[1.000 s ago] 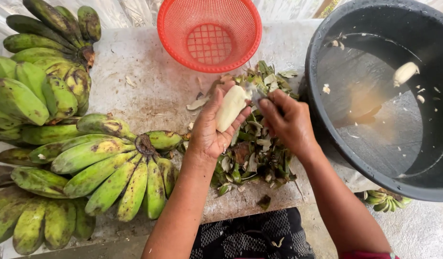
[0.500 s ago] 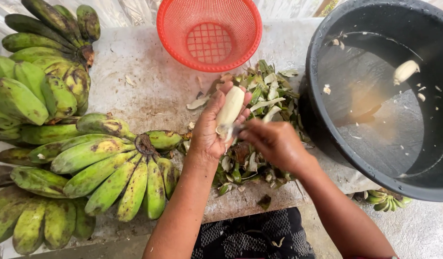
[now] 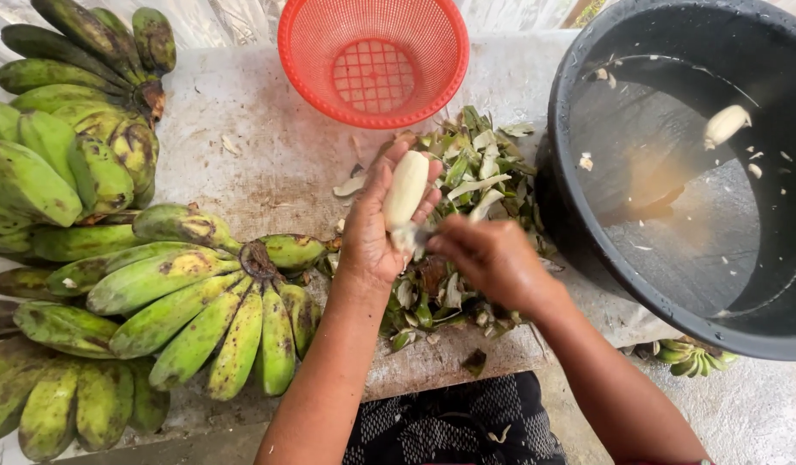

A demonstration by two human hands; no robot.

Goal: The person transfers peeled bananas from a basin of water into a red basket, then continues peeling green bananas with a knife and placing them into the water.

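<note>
Lying along the curled fingers of the left hand, a peeled banana is held over the table, its tip pointing away from the person. The grip of that hand is closed around the pale fruit. The right hand is closed in a narrow grip on a small knife, of which only a bit of blade is seen, set against the near end of the banana. Under and beside both hands a heap of green peels is spread on the table. To the left, bunches of green bananas are laid out, touching one another. A red basket is stood at the far edge, just beyond the peels. On the right a black tub of water is placed against the table, and another peeled fruit is seen floating in it among small scraps.
</note>
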